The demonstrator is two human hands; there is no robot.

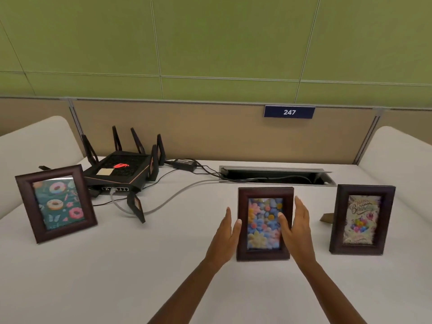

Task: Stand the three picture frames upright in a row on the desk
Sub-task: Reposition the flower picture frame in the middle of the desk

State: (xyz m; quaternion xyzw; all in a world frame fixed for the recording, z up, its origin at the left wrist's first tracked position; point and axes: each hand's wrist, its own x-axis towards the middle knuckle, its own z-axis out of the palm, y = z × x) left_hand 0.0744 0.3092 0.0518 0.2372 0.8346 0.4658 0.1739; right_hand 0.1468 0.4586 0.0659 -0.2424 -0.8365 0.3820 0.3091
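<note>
White desk [163, 265] under a tan partition and green wall. Three frames upright in a row: donut frame [56, 203] left, beside a router [121, 170]; flower frame [265, 224] centre; birthday frame [361, 219] right. Left hand [225, 239] and right hand [295, 228] flat, fingers spread, flanking flower frame; contact unclear.

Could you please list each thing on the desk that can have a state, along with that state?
Donut frame: upright, leaning back on its stand.
Flower frame: upright, between the hands.
Birthday frame: upright, stand showing behind.
Left hand: open, beside the flower frame's left edge.
Right hand: open, thumb over the flower frame's front.
Router: lit red, cables plugged in.
Cable hatch: lid open.
</note>
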